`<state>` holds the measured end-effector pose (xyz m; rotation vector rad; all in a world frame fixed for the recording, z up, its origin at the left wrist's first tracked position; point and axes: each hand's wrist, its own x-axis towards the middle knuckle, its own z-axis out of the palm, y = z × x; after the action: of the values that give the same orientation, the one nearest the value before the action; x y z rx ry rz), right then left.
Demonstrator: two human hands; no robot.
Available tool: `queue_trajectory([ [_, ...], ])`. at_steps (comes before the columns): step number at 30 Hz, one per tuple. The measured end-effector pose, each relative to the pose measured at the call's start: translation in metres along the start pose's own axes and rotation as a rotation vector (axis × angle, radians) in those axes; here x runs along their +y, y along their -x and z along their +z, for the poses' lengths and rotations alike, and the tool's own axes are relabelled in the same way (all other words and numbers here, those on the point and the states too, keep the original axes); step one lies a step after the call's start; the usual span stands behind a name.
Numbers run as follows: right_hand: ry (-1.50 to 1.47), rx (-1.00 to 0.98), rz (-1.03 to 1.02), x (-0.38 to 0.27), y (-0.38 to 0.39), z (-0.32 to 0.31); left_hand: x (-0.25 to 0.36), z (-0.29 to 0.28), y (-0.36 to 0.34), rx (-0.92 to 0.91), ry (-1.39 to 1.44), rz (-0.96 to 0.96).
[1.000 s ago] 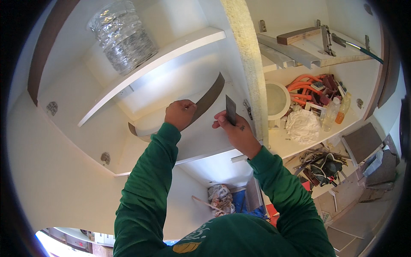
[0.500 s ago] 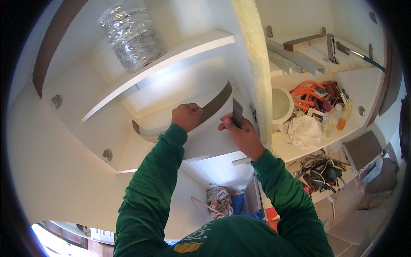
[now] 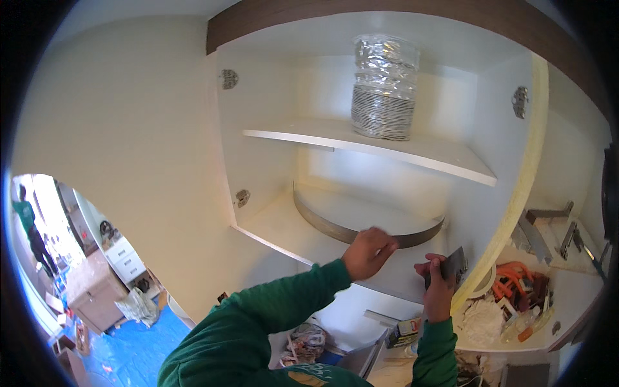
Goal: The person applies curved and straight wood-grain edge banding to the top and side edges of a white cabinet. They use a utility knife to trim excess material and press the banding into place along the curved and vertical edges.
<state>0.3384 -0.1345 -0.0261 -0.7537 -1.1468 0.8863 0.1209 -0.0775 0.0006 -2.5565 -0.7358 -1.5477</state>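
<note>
A thin, curved grey-brown strip [image 3: 332,227] stands on edge inside the cabinet's lower compartment. My left hand [image 3: 369,253] is at the front of this strip, fingers curled closed and slightly blurred, overlapping its lower edge; what they hold is hidden. Just to the right, my right hand [image 3: 437,287] grips a flat, dark metal blade [image 3: 456,264] upright between thumb and fingers, beside the cabinet's right side panel. A white shelf [image 3: 284,134] runs above both hands.
Crinkled foil ducting [image 3: 383,90] stands on the upper shelf. At right, another compartment holds orange hoses [image 3: 509,280] and bottles. At far left, a person [image 3: 29,226] stands beyond an opening, near a crate [image 3: 97,290] and a blue sheet [image 3: 142,348].
The view has swung left and up, bringing the ceiling edge and doorway in. My left hand has shifted along the strip toward its right end, closer to my right hand.
</note>
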Motion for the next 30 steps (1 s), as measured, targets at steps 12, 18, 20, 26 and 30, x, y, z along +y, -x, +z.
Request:
queue_trajectory([
  [12, 0.154, -0.010, -0.080, 0.019, 0.001, 0.001, 0.045, -0.005, 0.284, -0.703, 0.518, -0.728],
  [18, 0.310, -0.003, -0.142, 0.031, 0.002, -0.002, 0.054, -0.034, 0.294, -0.993, 1.039, -0.829],
  [20, 0.299, 0.003, -0.115, 0.025, 0.004, 0.008, 0.045, -0.076, 0.243, -0.959, 1.216, -0.890],
  [26, 0.333, 0.003, -0.042, 0.009, 0.012, 0.021, 0.019, -0.212, 0.053, -0.078, 0.126, -0.139],
  [30, 0.394, 0.017, -0.054, 0.010, 0.013, 0.026, -0.023, -0.313, -0.097, 0.430, -0.601, 0.493],
])
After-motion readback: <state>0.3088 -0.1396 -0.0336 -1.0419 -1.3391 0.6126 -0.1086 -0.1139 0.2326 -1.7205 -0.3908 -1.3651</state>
